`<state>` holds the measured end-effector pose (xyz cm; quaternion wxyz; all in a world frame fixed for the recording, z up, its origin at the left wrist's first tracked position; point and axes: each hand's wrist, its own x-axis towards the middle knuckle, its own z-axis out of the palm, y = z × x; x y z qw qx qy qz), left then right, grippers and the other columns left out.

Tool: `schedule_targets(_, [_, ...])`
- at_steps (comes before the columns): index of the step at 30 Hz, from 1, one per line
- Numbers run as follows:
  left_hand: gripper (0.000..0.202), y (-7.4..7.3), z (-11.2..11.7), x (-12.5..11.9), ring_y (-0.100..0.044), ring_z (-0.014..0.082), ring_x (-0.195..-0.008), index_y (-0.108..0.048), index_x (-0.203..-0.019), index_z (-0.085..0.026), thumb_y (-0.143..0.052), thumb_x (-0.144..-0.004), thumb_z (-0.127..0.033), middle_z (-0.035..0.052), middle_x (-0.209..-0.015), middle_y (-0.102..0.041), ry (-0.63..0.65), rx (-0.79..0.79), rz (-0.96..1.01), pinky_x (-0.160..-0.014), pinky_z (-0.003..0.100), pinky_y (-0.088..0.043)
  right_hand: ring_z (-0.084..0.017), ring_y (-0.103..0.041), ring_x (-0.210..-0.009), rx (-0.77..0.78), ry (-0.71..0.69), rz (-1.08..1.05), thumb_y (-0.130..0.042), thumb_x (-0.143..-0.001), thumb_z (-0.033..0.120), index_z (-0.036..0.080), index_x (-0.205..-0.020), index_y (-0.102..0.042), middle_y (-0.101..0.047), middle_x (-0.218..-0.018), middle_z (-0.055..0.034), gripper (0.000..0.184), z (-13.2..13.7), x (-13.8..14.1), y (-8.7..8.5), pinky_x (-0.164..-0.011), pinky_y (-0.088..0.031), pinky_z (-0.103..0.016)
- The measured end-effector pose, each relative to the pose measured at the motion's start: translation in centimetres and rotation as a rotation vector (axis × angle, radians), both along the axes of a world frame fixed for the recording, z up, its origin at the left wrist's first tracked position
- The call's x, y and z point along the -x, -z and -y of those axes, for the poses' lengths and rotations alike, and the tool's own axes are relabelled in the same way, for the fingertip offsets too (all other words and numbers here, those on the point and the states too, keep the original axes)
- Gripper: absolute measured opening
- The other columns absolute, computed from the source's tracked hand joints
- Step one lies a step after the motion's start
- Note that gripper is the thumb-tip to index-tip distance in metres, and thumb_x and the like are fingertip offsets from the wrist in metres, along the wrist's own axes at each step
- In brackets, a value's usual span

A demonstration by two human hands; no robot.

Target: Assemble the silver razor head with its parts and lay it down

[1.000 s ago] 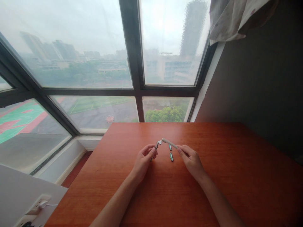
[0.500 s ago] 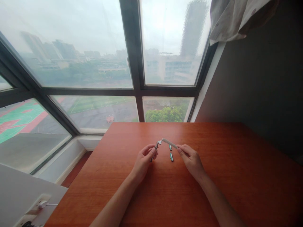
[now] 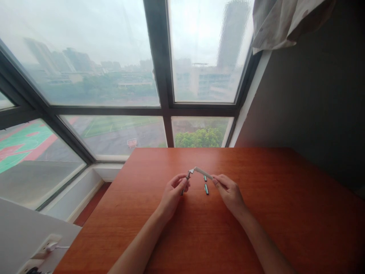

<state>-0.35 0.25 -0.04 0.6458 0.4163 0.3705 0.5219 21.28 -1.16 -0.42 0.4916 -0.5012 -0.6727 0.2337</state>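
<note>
My left hand is closed around a dark razor handle and tilts it up. Its silvery head points up and to the right. In my right hand, thumb and fingers pinch one end of a slim, pale stick. The far end of this stick meets or almost meets the razor handle's head; contact is too small to tell. Between my hands, on the table, lie two small dark razor cartridges with green strips, a nearer cartridge and a farther cartridge partly behind the stick.
The reddish-brown wooden table reaches to a large window with dark frames. A curtain hangs at upper right beside a dark wall. At lower left is a wall socket with a white plug.
The stick's far end and the razor head have shifted very slightly left. Both hands keep their grips; the cartridges lie as before.
</note>
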Motion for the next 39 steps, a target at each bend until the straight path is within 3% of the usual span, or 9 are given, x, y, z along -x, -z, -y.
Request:
schedule_targets(8, [0.032,-0.32,0.07,-0.15,-0.051,0.0135,-0.067,-0.067,-0.093,-0.015,-0.072,-0.074,-0.040,0.0045,-0.075,-0.061,-0.019,-0.008,-0.022,-0.062,0.025,-0.038,-0.019,-0.058,-0.075,0.004,0.036,-0.020,-0.049,-0.092,0.038,0.019,-0.099,-0.070,-0.064,-0.081,-0.0050,0.030,-0.02,-0.28,-0.20,-0.066,-0.045,-0.027])
schedule_targets(15, [0.030,0.01,0.06,-0.35,-0.050,0.0108,-0.063,-0.065,-0.095,-0.015,-0.069,-0.077,-0.039,0.0030,-0.073,-0.059,-0.005,0.004,-0.019,-0.059,0.023,-0.036,-0.018,-0.059,-0.076,-0.006,-0.079,-0.038,-0.049,-0.092,0.036,0.020,-0.098,-0.071,-0.063,-0.082,-0.0042,0.027,0.20,0.13,-0.43,-0.067,-0.046,-0.026])
schedule_targets(39, [0.036,-0.45,0.26,-0.51,-0.045,0.0099,-0.058,-0.064,-0.094,-0.015,-0.069,-0.075,-0.044,0.0025,-0.071,-0.058,0.053,0.018,-0.020,-0.054,0.022,-0.033,-0.018,-0.060,-0.076,-0.004,-0.057,-0.028,-0.049,-0.092,0.037,0.020,-0.097,-0.071,-0.064,-0.082,-0.0042,0.028,0.05,-0.05,-0.33,-0.066,-0.046,-0.026])
